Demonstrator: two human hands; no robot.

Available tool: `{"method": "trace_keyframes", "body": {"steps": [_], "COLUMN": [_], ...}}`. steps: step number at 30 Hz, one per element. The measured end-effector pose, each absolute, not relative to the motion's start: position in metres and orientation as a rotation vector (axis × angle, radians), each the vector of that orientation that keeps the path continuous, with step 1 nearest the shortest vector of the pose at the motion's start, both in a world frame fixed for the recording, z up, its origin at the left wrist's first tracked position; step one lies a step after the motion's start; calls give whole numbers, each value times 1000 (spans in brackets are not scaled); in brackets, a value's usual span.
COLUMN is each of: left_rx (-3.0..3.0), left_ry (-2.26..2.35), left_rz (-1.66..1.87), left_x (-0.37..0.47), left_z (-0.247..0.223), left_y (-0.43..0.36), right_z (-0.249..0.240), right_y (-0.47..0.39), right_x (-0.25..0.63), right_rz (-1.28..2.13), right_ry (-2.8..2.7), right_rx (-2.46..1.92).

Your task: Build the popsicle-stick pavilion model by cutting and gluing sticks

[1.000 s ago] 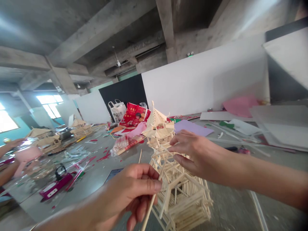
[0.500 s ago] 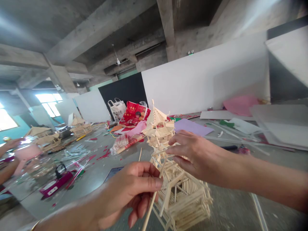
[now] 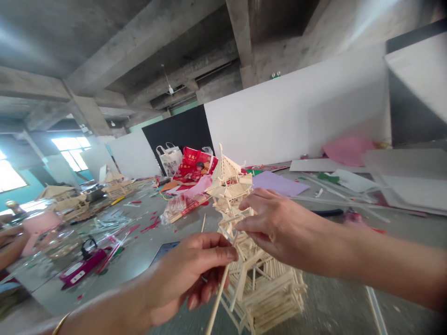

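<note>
A pale pagoda-like model (image 3: 268, 298) made of thin wooden sticks stands in front of me, with a pointed roof at its far end. My left hand (image 3: 199, 265) pinches a slender wooden stick (image 3: 218, 300) between thumb and fingers, beside the model's left side. My right hand (image 3: 275, 223) reaches in from the right over the model's middle, its fingers bent and apart near the upper tiers. Nothing shows between the right fingers, though their tips overlap the sticks behind them.
Left lie a purple power strip (image 3: 84, 267), a phone (image 3: 164, 251) and plastic scraps. Behind are a red bag (image 3: 195, 165), purple paper (image 3: 279, 184) and other stick models (image 3: 70, 202). Another person's hand (image 3: 12, 242) is at the far left.
My left hand has shifted slightly up along the stick. The right hand has moved a little left, its fingers lower. The other person's arm has moved left and down.
</note>
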State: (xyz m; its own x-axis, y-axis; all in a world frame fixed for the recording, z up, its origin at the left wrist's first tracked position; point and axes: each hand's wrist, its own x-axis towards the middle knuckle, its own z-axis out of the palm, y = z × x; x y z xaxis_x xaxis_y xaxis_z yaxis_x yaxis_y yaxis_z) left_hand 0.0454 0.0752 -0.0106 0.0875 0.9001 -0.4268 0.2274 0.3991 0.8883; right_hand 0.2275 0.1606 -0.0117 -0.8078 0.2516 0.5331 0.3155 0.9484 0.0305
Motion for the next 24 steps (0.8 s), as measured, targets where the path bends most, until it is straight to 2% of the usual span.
{"method": "trace_keyframes", "body": {"steps": [24], "left_rx": [937], "left_ry": [1496], "left_rz": [686], "left_x": [55], "left_z": [-4], "left_y": [78], "right_z": [-16], "right_y": [160], "right_x": [228], "right_rz": [-298], "right_ry": [-2541], "right_rx": [-404]}}
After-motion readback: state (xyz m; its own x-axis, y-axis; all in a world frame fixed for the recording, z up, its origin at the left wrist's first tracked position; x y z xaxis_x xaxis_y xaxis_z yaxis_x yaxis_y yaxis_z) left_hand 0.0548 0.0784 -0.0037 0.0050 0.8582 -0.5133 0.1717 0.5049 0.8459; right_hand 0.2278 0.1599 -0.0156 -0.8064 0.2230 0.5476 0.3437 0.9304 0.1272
